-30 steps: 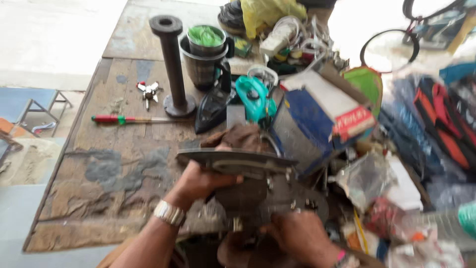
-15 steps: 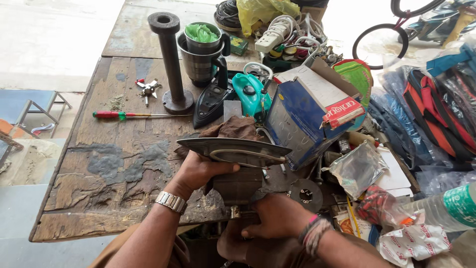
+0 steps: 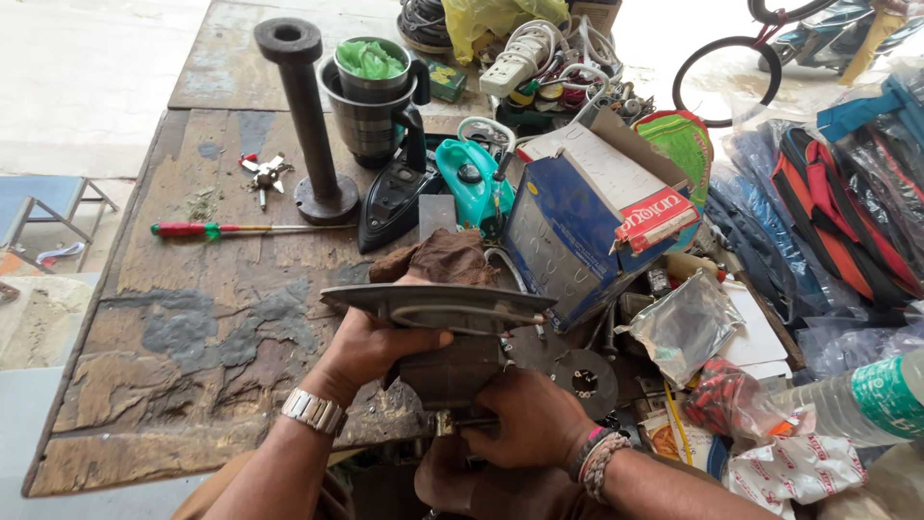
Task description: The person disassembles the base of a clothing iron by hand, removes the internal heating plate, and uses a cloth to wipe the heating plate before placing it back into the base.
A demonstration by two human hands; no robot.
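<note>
I hold a clothes iron [image 3: 438, 308] upside down at the near edge of the worn wooden table [image 3: 192, 318], its grey soleplate facing up. My left hand [image 3: 371, 347], with a metal watch on the wrist, grips the iron's left side under the soleplate. My right hand [image 3: 525, 419], with bead bracelets, is closed on the iron's dark body from below and right, at a small metal part. A brown rag [image 3: 433, 260] lies just behind the iron.
A red-and-green screwdriver [image 3: 231, 229], a metal pipe stand [image 3: 308, 116], keys [image 3: 265, 173], a black iron [image 3: 395, 197], a teal iron [image 3: 472, 178], steel cups [image 3: 371, 96], a blue box [image 3: 587, 221], plastic bags and a bottle [image 3: 857, 395] crowd the table's right.
The view has steadied and shifted slightly. Both hands keep hold of the upturned iron; my right hand has settled lower on its body.
</note>
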